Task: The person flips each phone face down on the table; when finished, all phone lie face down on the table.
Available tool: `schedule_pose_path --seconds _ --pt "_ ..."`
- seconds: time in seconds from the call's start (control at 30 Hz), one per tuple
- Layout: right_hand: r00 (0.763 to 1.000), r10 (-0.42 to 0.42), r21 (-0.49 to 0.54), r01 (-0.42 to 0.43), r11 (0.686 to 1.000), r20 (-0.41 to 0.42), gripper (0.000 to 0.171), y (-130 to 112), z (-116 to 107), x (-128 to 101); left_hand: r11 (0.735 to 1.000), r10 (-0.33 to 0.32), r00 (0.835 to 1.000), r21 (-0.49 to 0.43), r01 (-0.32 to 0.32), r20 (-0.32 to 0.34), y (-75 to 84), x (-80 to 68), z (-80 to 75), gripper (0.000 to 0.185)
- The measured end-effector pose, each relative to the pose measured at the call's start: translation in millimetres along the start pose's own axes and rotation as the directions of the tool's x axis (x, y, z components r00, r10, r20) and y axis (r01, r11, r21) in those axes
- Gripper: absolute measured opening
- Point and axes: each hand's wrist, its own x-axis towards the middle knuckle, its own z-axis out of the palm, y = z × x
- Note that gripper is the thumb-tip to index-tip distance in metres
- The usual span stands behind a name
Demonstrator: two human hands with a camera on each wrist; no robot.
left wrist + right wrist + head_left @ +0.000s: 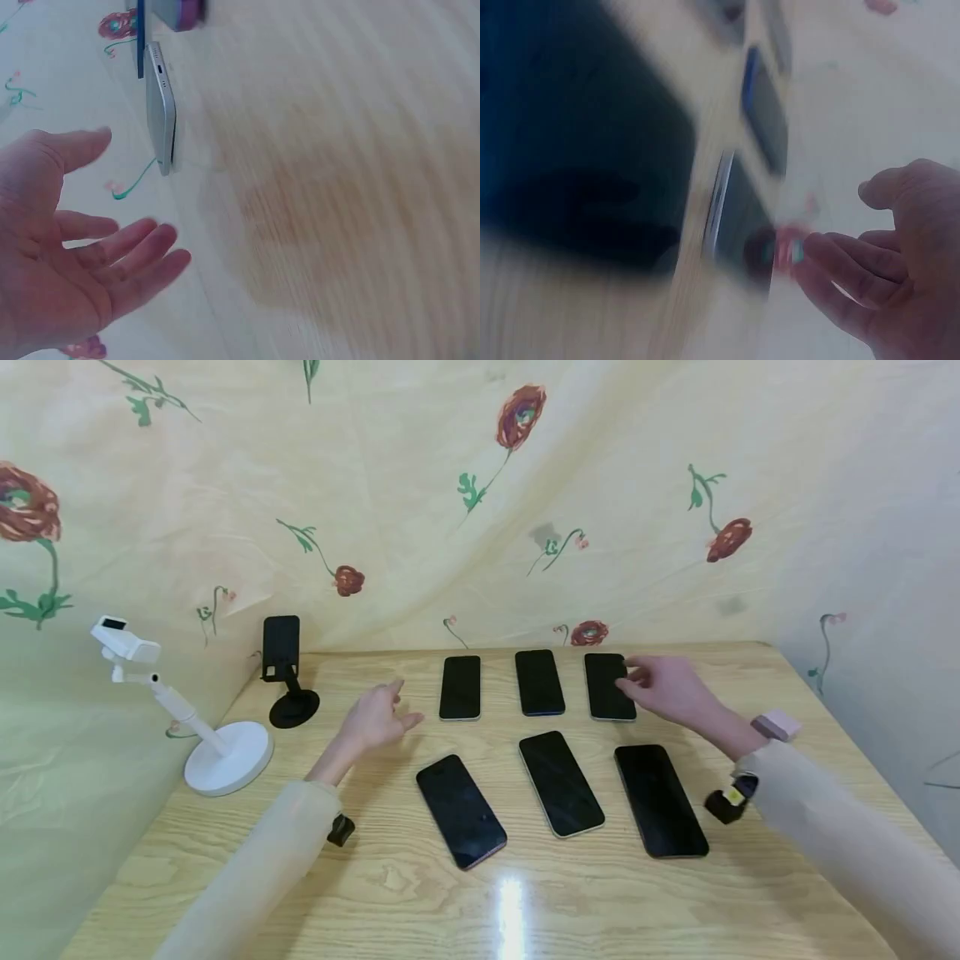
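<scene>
- Right now, from the head view, I see six dark phones lying face up in two rows of three on the wooden table (420,902). My right hand (670,687) reaches over the far-right phone (609,686); its fingertips seem to rest on that phone's right edge, fingers fairly straight, nothing gripped.
- My left hand (378,718) hovers loosely spread, holding nothing, just left of the far-left phone (460,687). I judge this the reaching step, with neither phone lifted yet. The next move calls for fingers closing cleanly on a phone's long edges, since it lies flat on the wood.
- Only this view also shows the black phone stand (287,672) and the white stand (191,714) at the left, well apart from the phones.
- Left wrist view: the palm is open with fingers fanned, (67,247) plainly clear of the silver-edged phone (161,109) beyond it. That gap is harder to read from the head.
- Right wrist view: it is blurred. The fingers (847,274) look loosely curved just beside a dark phone's (739,217) end; whether they actually touch it I cannot tell here. A big dark near-row phone (570,135) fills the left.
</scene>
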Motion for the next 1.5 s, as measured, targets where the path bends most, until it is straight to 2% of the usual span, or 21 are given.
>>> schedule_pose_path --seconds 0.1,0.23,0.33,0.43,0.6,0.63,0.7,0.77,0.93,1.03,1.33,1.5 --pt "0.998 0.021 0.207 -0.034 0.978 0.065 0.045 -22 19 24 0.997 -0.005 1.0 -0.074 0.006 0.018 -0.2 10.7 2.5 0.092" --pt "0.972 0.054 0.408 -0.147 0.901 0.23 0.054 -52 44 53 0.996 0.027 0.998 -0.087 -0.022 0.06 1.8 25.3 11.5 0.103" --pt "0.943 0.059 0.484 -0.22 0.847 0.327 0.059 -71 61 73 0.996 0.065 0.994 -0.064 -0.059 0.085 4.3 33.0 18.3 0.104" --pt "0.921 0.063 0.546 -0.282 0.789 0.385 0.059 -88 76 91 0.996 0.085 0.992 -0.043 -0.082 0.089 5.2 38.3 23.6 0.103" --pt "0.874 0.12 0.594 -0.414 0.689 0.471 0.053 -104 94 111 0.995 0.099 0.989 -0.01 -0.098 0.109 3.5 45.2 30.2 0.1" --pt "0.866 0.129 0.592 -0.431 0.681 0.483 0.052 -105 97 113 0.995 0.1 0.988 -0.005 -0.1 0.116 3.3 46.2 31.0 0.099" --pt "0.857 0.14 0.583 -0.447 0.678 0.495 0.051 -106 103 116 0.994 0.107 0.987 0.007 -0.108 0.123 2.7 48.1 32.2 0.098" --pt "0.863 0.129 0.569 -0.428 0.702 0.489 0.052 -106 109 118 0.993 0.117 0.986 0.018 -0.12 0.121 2.4 49.5 32.9 0.096" --pt "0.89 0.098 0.473 -0.327 0.818 0.446 0.061 -107 121 122 0.99 0.136 0.985 0.027 -0.14 0.11 3.0 52.5 34.2 0.094" --pt "0.896 0.087 0.425 -0.289 0.858 0.435 0.068 -109 125 123 0.991 0.13 0.984 0.024 -0.133 0.121 4.2 53.8 35.9 0.093" --pt "0.895 0.037 0.42 -0.245 0.874 0.445 0.088 -108 129 122 0.996 0.08 0.988 0.018 -0.083 0.132 12.0 55.8 36.8 0.088" --pt "0.899 0.022 0.46 -0.245 0.853 0.437 0.089 -107 132 120 0.998 0.062 0.99 -0.007 -0.062 0.13 10.5 57.3 40.3 0.085"
